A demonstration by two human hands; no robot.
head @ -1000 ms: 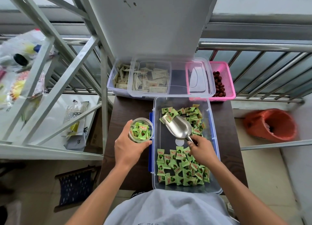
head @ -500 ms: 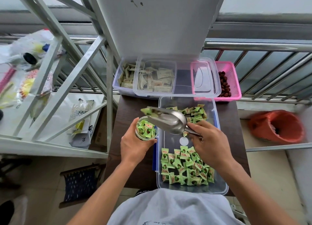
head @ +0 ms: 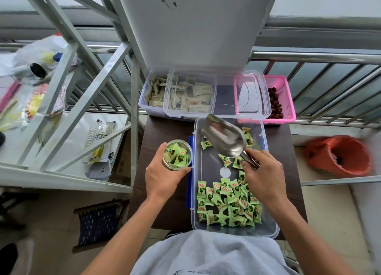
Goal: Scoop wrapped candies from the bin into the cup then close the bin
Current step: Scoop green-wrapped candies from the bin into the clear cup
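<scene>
small dark table (head: 165,130) sitting against a balcony railing (head: 319,56), grey metal racking running off to the left. i'm looking down at the clear bin (head: 208,167) lying open on the table. the green wrapped candies (head: 226,204) are piling mostly at its near end, with a few at the far end and bare floor showing between.

left hand (head: 162,177) is wrapping fingers and thumb round the cup (head: 177,155), just beside the bin's left wall by the blue latch (head: 189,171). i can't tell if the cup is standing on the table or lifted. it's looking full to the rim with candies.

right hand (head: 261,175) is clamping the handle of the metal scoop (head: 224,138). the scoop is hanging over the far half of the bin, mouth pointing away, and looking empty.

my read: the scooping step is finishing, since the cup is hardly taking more. next move is calling for parking the cup and scoop clear of the bin, then fetching the lid. i'm guessing that's the clear lid (head: 226,101) lying across the sachet box (head: 152,93) and the pink basket (head: 288,101) behind. it's needing both hands free, squaring on the rim, then snapping the latches.
</scene>
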